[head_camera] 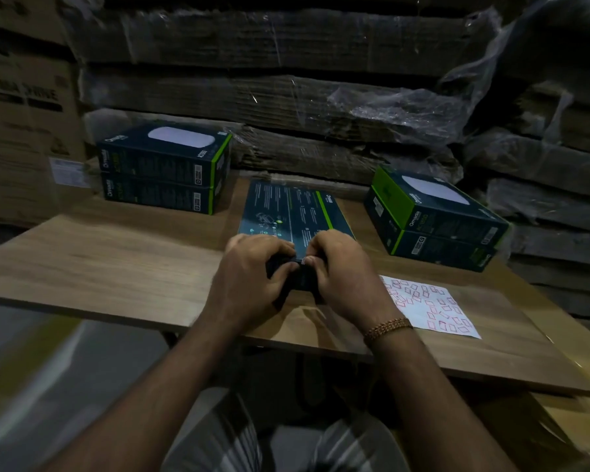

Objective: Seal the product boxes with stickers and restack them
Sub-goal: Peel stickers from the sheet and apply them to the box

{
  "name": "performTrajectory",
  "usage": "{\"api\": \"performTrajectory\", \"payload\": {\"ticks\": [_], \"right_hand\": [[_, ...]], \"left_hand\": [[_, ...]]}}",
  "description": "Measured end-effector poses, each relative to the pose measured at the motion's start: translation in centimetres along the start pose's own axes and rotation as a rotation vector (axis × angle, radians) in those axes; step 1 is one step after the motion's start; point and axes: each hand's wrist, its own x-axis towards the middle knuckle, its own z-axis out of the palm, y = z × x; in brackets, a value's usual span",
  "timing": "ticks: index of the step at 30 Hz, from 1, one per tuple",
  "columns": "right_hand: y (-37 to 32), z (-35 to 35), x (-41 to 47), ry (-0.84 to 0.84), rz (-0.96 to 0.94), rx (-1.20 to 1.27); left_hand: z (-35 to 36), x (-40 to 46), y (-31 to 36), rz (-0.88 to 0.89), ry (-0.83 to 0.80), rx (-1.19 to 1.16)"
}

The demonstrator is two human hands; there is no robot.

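Note:
A dark blue product box (288, 209) with a green stripe lies flat, back side up, in the middle of the wooden table (116, 260). My left hand (252, 270) and my right hand (341, 267) both press on the box's near edge, thumbs and fingertips meeting at its front face. Whether a sticker sits under the fingertips is hidden. A white sheet of red-outlined stickers (430, 306) lies on the table just right of my right wrist. Two boxes are stacked at the back left (160, 168), and two more, skewed, at the right (433, 219).
Shrink-wrapped bundles of flat cardboard (286, 97) rise directly behind the table. Large brown cartons (21, 114) stand at the left. My knees in light trousers (286, 444) are under the table's near edge. The picture is dim.

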Motion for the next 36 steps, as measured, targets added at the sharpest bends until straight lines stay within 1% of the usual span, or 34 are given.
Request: {"api": "performTrajectory", "payload": {"ticks": [6, 13, 20, 36], "right_hand": [[-0.39, 0.04, 0.27, -0.034, 0.011, -0.047], [-0.63, 0.21, 0.24, -0.036, 0.025, -0.062], [-0.85, 0.12, 0.35, -0.052, 0.025, -0.085], [-0.35, 0.89, 0.65, -0.004, 0.007, -0.112]], "left_hand": [[-0.01, -0.13, -0.09, -0.005, -0.007, -0.011], [-0.02, -0.02, -0.28, 0.021, -0.022, 0.000], [-0.05, -0.04, -0.11, 0.027, -0.003, -0.005], [-0.11, -0.03, 0.16, 0.012, -0.001, -0.004]]}}
